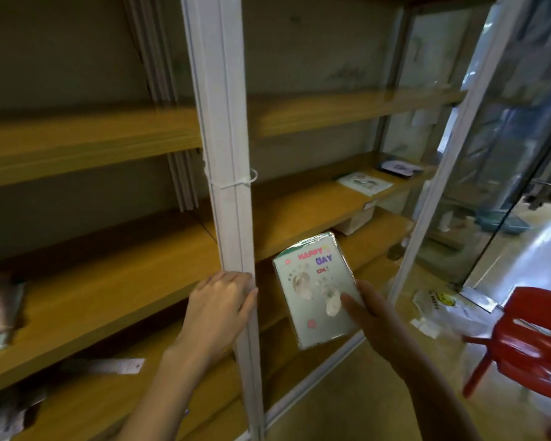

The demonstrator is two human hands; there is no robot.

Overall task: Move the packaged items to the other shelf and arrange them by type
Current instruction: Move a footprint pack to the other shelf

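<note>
Packet (312, 281) in right hand's (374, 315) grip — left hand (223, 297) round post (225, 122) — two others (365, 183) (400, 168) on shelf (299, 200)

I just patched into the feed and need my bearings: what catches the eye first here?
The packet printed HAPPY DAY stands out most, held by the right hand in the middle of the view, in front of the wooden shelves. Just to its left, the left hand grips a white post of the shelving. A red chair stands on the floor at lower right.

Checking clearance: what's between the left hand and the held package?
Nothing loose: left hand grips the post, then a bare gap to the package. Head view.
</note>
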